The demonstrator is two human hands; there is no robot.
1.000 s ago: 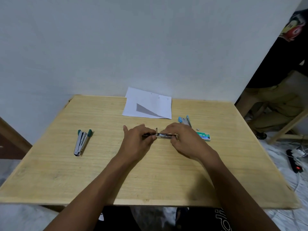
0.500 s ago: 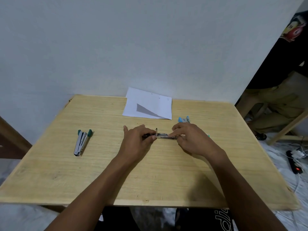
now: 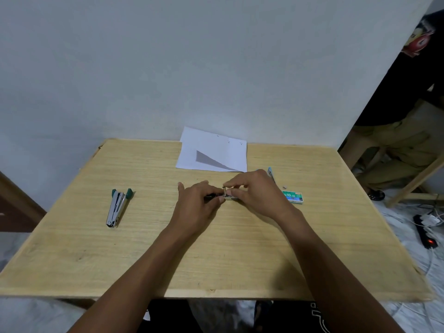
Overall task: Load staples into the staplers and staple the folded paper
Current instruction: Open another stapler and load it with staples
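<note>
So the only container here is the little green staple box [image 3: 293, 197], lying flat on the wooden table [image 3: 240, 248] just right of the right hand [image 3: 254, 191]. Can't tell if it's open or what's in it, and the hand hides its left end. There's a tiny pale bit [image 3: 285, 187] on the table just behind it. Both forearms reach in from the near edge and the hands meet around the middle of the table. The left hand [image 3: 197, 200] has its fingers curled round the dark rear end of a small stapler [image 3: 228, 197], knuckles up. The right hand pinches the shiny metal front part between thumb and fingertips. The stapler sits low over the table between the hands, mostly hidden, with a small metal piece sticking up. A second, green-handled stapler [image 3: 117, 207] lies open well off to the left, a blue stapler [image 3: 270, 173] peeks out behind the right hand, and the folded paper [image 3: 213, 152] lies at the far edge against the wall.
</note>
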